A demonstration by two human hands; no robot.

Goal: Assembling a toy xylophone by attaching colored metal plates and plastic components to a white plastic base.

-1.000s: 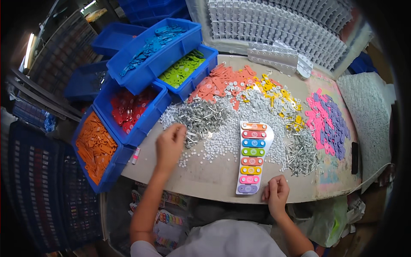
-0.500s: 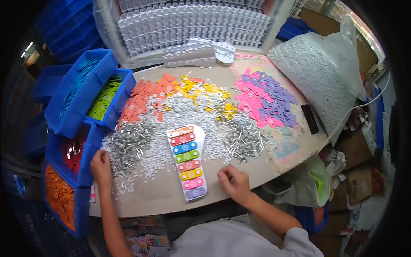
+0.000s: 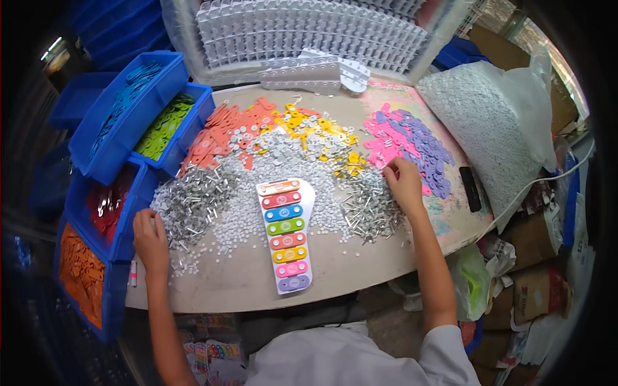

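A toy xylophone lies in the middle of the table, a white base with a row of coloured bars. My right hand reaches to the border between the pink bars and the right pile of metal pins. Its fingers are pinched together, and whatever is between them is hidden. At the left table edge my left hand rests beside the left pile of metal pins. Those fingers are curled closed, with any contents too small to make out. Small white caps spread around the xylophone.
Blue bins at left hold blue, green, red and orange bars. Coral bars, yellow bars and purple bars lie across the far table. White bases stand behind. A bulging bag and black phone sit right.
My right hand has moved away from beside the xylophone, forward and right to the pink bars and pins. My left hand stays near the left pins. The whole view has shifted slightly.
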